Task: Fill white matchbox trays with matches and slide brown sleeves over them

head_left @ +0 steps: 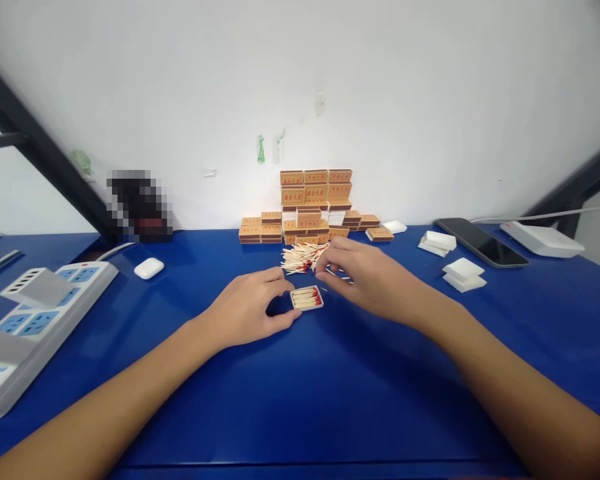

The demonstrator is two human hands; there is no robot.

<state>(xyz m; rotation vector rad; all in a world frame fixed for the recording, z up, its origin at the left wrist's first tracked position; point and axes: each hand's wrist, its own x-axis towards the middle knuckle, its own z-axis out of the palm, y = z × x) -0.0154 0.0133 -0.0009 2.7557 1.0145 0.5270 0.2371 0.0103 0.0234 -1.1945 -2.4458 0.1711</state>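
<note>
A small white matchbox tray (322, 301) lies on the blue table with a layer of matches (305, 297) in it, red heads to the right. My left hand (247, 308) grips the tray's left side, thumb at the near edge and fingers at the far edge. Just behind the tray is a loose pile of matches (300, 257). At the pile's right side my right hand (363, 272) has its fingers curled together, thumb near the index finger. Whatever they pinch is too small to make out. A few single matches lie under that hand.
Stacked orange matchboxes (316, 193) stand against the wall behind the pile. Empty white trays (464, 273) and a phone (481, 242) lie at right, near a white flat device (543, 240). At left are a power strip (60, 323) and a white earbud case (149, 268).
</note>
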